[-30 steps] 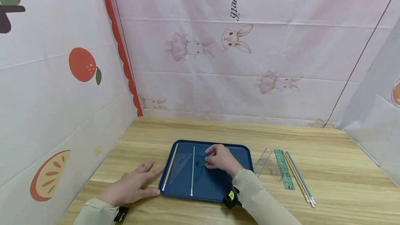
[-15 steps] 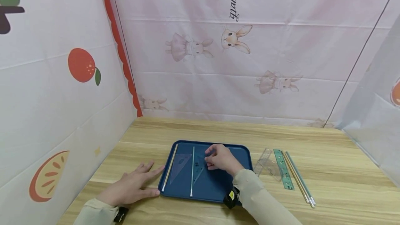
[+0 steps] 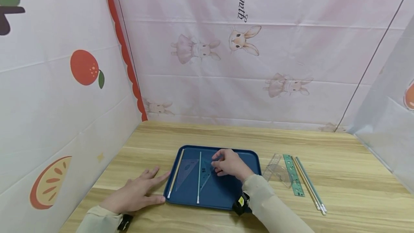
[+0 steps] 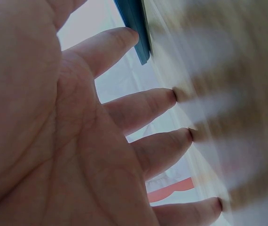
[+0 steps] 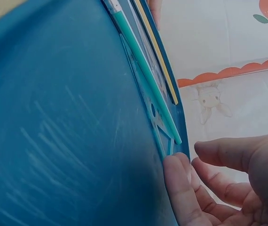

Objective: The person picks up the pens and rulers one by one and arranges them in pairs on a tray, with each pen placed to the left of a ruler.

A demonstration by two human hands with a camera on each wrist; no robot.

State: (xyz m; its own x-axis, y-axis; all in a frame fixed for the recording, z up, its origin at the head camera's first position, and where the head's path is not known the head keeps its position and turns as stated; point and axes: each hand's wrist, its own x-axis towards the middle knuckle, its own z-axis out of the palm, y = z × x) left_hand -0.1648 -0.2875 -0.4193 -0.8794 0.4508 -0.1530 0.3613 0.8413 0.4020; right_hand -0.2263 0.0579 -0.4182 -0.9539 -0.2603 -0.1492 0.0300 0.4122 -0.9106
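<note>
A blue tray [image 3: 223, 191] lies on the wooden table. Inside it, from left to right, are a yellow pencil [image 3: 176, 172], a clear purplish set square [image 3: 187, 170], a green pencil [image 3: 199, 179] and a green see-through set square [image 3: 205, 176]. My right hand [image 3: 232, 164] is over the tray, fingertips at the green set square's far end. The right wrist view shows the thumb [image 5: 221, 151] apart from the bent fingers, with nothing pinched. My left hand [image 3: 137, 191] is spread on the table, forefinger and thumb at the tray's left edge.
Right of the tray, clear plastic drawing pieces [image 3: 279, 173] lie beside a green ruler [image 3: 293, 175]. Two yellowish pencils [image 3: 307, 184] and a blue-green pencil [image 3: 310, 182] lie further right. Printed cloth walls [image 3: 207, 92] enclose the table at the back and sides.
The green set square has turned from dark to brighter green and sits flatter alongside the green pencil. Both hands have stayed almost still.
</note>
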